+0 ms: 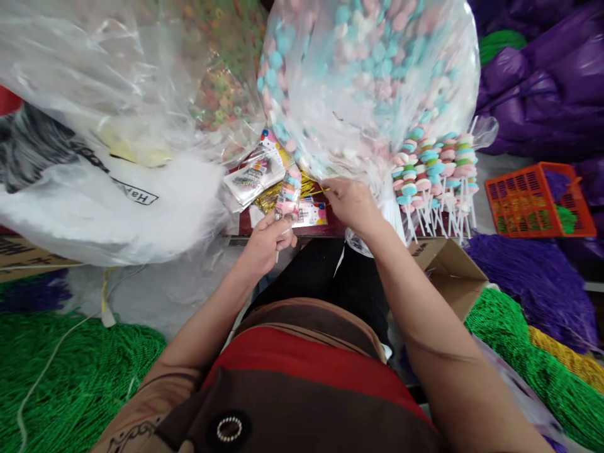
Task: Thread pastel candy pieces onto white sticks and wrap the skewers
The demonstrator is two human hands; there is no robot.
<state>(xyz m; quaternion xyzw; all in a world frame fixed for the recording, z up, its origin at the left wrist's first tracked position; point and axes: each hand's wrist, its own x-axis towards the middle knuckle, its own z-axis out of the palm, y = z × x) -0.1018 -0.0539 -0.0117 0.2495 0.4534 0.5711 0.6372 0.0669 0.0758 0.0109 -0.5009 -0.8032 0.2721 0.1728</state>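
My left hand [270, 244] is closed around the lower end of a candy skewer [289, 187] in a printed clear wrapper, its white stick poking out below my fingers. My right hand [353, 202] is just to the right, thumb and fingertips pinched on what looks like a thin gold twist tie [321, 189]. Behind the wrapped candy lie more gold twist ties [309, 187]. A stack of printed clear packets [250, 181] sits to the left, and another printed packet [314, 212] lies flat between my hands.
A big clear bag of pastel candies [372, 69] fills the back, beside a bag of coloured rings [221, 94]. Unwrapped candy skewers [436, 165] are heaped at right. Farther right is an orange basket [519, 201]; an open cardboard box [450, 274] stands below the table edge.
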